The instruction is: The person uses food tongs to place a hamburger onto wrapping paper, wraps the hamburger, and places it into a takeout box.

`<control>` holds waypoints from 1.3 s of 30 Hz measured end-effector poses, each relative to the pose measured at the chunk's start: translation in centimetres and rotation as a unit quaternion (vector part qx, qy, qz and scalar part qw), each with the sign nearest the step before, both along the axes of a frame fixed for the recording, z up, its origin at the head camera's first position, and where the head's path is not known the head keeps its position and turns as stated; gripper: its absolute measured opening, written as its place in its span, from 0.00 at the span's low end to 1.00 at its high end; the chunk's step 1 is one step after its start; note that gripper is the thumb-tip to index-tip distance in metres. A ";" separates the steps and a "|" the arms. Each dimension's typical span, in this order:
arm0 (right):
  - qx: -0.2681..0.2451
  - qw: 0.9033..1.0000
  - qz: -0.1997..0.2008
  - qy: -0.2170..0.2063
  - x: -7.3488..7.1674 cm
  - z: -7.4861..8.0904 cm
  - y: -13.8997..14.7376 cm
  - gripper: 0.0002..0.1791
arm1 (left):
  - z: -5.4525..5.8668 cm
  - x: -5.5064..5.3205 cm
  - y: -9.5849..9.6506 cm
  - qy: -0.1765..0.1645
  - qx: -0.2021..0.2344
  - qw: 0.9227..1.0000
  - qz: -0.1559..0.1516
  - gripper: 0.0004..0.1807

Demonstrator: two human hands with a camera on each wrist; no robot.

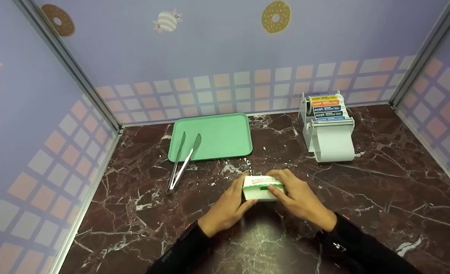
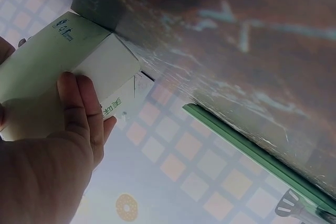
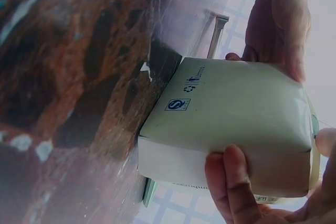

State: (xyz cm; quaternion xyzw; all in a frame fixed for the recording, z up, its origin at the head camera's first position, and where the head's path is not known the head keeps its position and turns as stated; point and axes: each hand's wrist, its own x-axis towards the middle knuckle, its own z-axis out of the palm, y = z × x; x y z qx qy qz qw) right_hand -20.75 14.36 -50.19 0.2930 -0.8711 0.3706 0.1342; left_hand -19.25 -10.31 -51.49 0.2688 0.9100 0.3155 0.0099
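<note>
A small white paper burger box (image 1: 262, 195) with green and red print on its lid stands on the table in front of me, its lid folded down over the front. My left hand (image 1: 227, 205) holds the left side, thumb low at the front corner. From the right, my right hand (image 1: 299, 196) grips the box, its thumb pressing by the green tab at the lid's front edge. In the right wrist view two fingers of the right hand (image 3: 236, 187) lie along the side wall of the box (image 3: 231, 108). The left wrist view shows left fingers (image 2: 79, 103) against the opposite side wall.
A green tray (image 1: 225, 137) lies at the back, with metal tongs (image 1: 179, 171) resting partly on it, their bend toward me. A label dispenser (image 1: 307, 133) with several coloured label rolls and a hanging white strip (image 1: 335, 146) stands at the back right. Patterned walls enclose the dark marbled table.
</note>
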 end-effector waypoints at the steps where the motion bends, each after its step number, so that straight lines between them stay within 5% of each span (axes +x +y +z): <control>1: 0.000 1.000 0.001 0.000 0.0 0.0 0.0 0.19 | 0.0 0.0 0.0 -0.001 0.000 1.000 0.001 0.43; 20: 0.006 0.999 -0.026 0.017 -0.1 -0.2 -0.9 0.16 | 0.0 0.2 0.0 -0.009 0.001 1.000 -0.002 0.43; 28: 0.010 0.997 -0.050 0.056 0.1 -0.8 -1.5 0.13 | -0.2 0.3 0.3 -0.007 0.015 1.000 0.001 0.43; 39: -0.010 0.997 -0.061 0.047 0.5 -0.7 -1.8 0.13 | -0.2 0.5 0.4 -0.005 0.022 1.000 -0.004 0.43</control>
